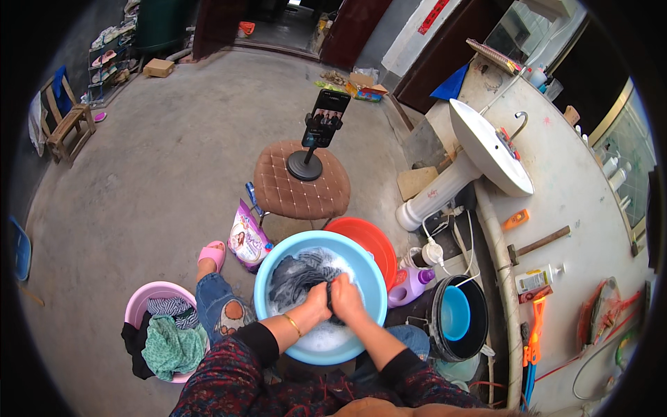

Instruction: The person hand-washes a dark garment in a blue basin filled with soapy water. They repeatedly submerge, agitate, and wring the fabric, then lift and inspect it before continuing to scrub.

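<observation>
A light blue plastic basin [372, 318] with sudsy water stands between my knees. In it lies a dark striped garment [297, 276], wet and partly under foam. My left hand [318, 302], with a gold bangle on the wrist, grips a bunched dark part of the cloth. Close against it, my right hand [346, 298] is closed on the same cloth. Both hands are over the middle of the basin. The cloth's lower part is partly hidden by my hands and the suds.
A red basin [372, 240] sits behind the blue one. Left are a detergent bag [247, 240] and a pink tub [136, 302] of clothes. Ahead, a padded stool [271, 193] bears a phone [326, 117] on a stand. Right are a purple bottle [411, 285], black bucket [482, 313] and pedestal sink [479, 140].
</observation>
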The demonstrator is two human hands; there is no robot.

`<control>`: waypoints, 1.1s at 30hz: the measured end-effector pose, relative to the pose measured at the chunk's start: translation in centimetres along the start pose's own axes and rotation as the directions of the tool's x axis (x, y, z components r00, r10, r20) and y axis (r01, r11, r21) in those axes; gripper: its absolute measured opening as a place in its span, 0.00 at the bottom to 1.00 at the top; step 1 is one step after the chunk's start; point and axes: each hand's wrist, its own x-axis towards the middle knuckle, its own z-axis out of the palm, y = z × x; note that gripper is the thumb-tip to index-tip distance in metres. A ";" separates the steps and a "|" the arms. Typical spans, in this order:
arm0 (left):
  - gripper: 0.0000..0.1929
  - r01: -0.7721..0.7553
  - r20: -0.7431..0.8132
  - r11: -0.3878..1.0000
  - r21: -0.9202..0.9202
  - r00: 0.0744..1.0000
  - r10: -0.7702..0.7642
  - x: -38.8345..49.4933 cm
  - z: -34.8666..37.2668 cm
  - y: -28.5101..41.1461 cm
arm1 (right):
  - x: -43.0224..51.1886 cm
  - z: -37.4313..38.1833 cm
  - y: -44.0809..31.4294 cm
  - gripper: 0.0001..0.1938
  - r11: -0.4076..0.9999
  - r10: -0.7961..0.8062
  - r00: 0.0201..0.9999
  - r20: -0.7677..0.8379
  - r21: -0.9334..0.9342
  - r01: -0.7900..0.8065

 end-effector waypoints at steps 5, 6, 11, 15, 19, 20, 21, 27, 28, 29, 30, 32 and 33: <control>0.09 -0.126 -0.063 0.985 0.119 0.989 0.134 -0.7 0.9 0.6 | 2.2 0.6 5.0 0.16 0.982 0.181 0.983 -0.026 -0.045 -0.182; 0.09 -0.183 -0.066 0.973 0.138 0.979 0.193 -0.7 1.0 1.0 | 1.9 1.0 5.8 0.18 0.967 0.240 0.970 -0.046 0.098 -0.235; 0.09 -0.247 -0.158 0.955 0.161 0.949 0.272 0.3 1.1 2.2 | -0.6 3.9 7.1 0.30 0.993 0.045 0.970 0.238 -0.119 -0.017; 0.10 -0.167 -0.110 0.966 0.196 0.975 0.191 0.4 0.7 2.2 | 1.0 5.6 7.0 0.27 0.943 0.228 0.946 0.231 -0.293 -0.157; 0.10 -0.198 -0.155 0.961 0.192 0.961 0.229 -0.6 1.3 1.8 | 2.7 5.1 6.4 0.20 0.924 0.202 0.979 -0.014 0.335 -0.186; 0.09 -0.216 -0.158 0.966 0.145 0.958 0.238 -1.0 1.7 1.5 | 2.3 4.4 6.1 0.19 0.889 0.231 0.972 0.035 0.399 -0.226; 0.09 -0.229 -0.163 0.969 0.097 0.956 0.242 -1.3 1.9 1.4 | 1.7 3.5 5.6 0.19 0.838 0.278 0.955 0.100 0.461 -0.292; 0.07 0.038 0.159 0.993 -0.111 0.987 -0.020 -1.1 1.0 2.8 | -2.0 -0.4 -0.1 0.20 0.960 -0.095 0.995 0.039 0.269 0.082; 0.07 0.033 0.150 0.996 -0.083 0.989 -0.021 -0.9 0.7 3.0 | -2.5 -0.6 -0.8 0.20 0.971 -0.090 0.995 0.040 0.224 0.079; 0.07 0.024 0.148 0.998 -0.058 0.989 -0.015 -0.6 0.5 3.0 | -2.6 -0.8 -1.1 0.20 0.975 -0.105 0.994 0.008 0.196 0.101; 0.07 0.018 0.138 0.998 -0.053 0.990 -0.010 -0.4 0.3 2.8 | -2.6 -0.8 -1.4 0.17 0.979 -0.132 0.991 -0.009 0.153 0.132; 0.08 -0.039 0.057 0.991 -0.128 0.997 0.046 0.0 0.4 1.9 | -1.9 -0.8 -1.2 0.15 0.989 -0.141 0.990 -0.005 -0.035 0.140; 0.08 -0.074 -0.036 0.983 -0.168 0.997 0.068 0.1 0.5 1.3 | -1.4 -0.8 -0.9 0.15 0.979 -0.148 0.989 0.026 -0.138 0.150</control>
